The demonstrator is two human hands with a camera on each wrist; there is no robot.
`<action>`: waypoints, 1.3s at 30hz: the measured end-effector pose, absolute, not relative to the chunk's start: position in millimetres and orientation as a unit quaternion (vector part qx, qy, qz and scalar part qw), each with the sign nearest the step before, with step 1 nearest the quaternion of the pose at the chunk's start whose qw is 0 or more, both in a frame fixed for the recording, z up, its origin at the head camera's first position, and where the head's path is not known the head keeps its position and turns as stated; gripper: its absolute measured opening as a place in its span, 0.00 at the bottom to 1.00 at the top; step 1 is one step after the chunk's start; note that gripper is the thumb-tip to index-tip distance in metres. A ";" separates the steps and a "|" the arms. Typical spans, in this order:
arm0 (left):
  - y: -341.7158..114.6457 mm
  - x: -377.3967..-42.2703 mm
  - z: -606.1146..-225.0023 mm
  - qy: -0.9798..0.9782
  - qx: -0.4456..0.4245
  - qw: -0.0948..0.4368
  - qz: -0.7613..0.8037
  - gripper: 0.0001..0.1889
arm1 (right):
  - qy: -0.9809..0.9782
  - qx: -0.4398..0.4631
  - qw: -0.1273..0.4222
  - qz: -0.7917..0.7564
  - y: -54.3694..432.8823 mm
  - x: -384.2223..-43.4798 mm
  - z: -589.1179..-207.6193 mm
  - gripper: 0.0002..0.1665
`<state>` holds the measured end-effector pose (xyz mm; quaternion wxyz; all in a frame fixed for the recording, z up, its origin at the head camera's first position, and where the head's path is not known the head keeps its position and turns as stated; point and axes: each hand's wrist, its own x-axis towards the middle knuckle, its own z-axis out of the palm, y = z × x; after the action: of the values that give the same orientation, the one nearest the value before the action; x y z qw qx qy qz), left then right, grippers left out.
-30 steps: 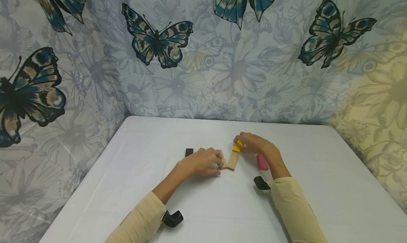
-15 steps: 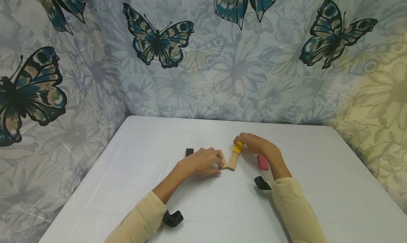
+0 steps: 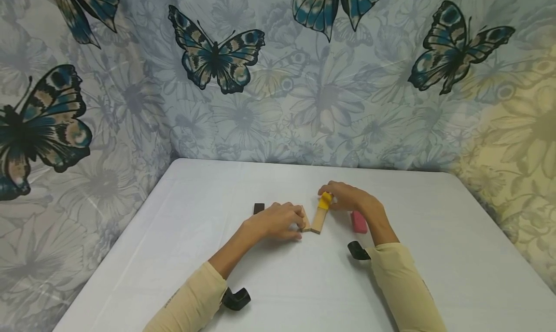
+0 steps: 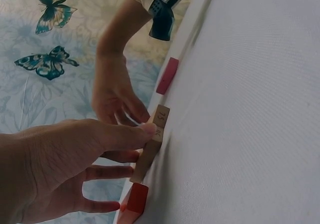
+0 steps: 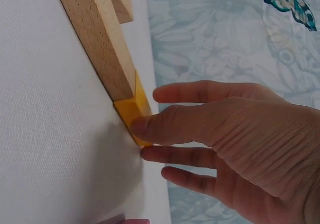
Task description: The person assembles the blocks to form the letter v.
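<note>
Two plain wooden blocks stand in a V on the white table, their near ends together. My left hand (image 3: 278, 221) holds the left wooden block (image 4: 145, 159), with thumb on one side and fingertips on the other. On the right wooden block (image 3: 318, 221), a yellow block (image 3: 324, 200) meets the far end. My right hand (image 3: 347, 196) pinches that yellow block between thumb and fingers, as the right wrist view shows. Dark markings show on the wood in the left wrist view. A red block (image 4: 134, 204) lies by my left little finger.
A pink-red block (image 3: 358, 222) lies beside my right wrist. Behind my left hand is a dark brown block (image 3: 258, 207), partly hidden. The white table (image 3: 278, 283) runs back to a butterfly-patterned cloth (image 3: 278, 105). Black wrist mounts (image 3: 236, 299) stick out from both sleeves.
</note>
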<state>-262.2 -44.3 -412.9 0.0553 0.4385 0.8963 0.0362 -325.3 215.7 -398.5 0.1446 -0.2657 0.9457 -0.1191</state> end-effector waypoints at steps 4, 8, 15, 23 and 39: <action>-44.5 -262.1 -413.1 0.897 0.437 0.053 0.035 0.15 | 0.948 -0.254 0.149 -0.124 216.4 -325.0 -396.2 0.26; -44.7 -260.9 -412.3 0.900 0.432 0.056 0.033 0.16 | 0.947 -0.251 0.153 -0.130 219.2 -324.8 -395.9 0.27; -43.6 -261.0 -411.5 0.903 0.423 0.061 0.033 0.15 | 0.948 -0.251 0.141 -0.137 225.9 -319.4 -391.5 0.28; -42.4 -261.8 -410.2 0.905 0.419 0.065 0.038 0.16 | 0.951 -0.247 0.143 -0.122 236.4 -304.9 -374.5 0.30; -42.8 -260.8 -411.4 0.904 0.420 0.067 0.038 0.15 | 0.954 -0.256 0.150 -0.050 265.4 -253.6 -361.6 0.32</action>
<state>-260.8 -42.8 -411.4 0.0667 0.4199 0.9043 0.0380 -253.6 265.4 -361.6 0.1499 -0.2559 0.9537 -0.0504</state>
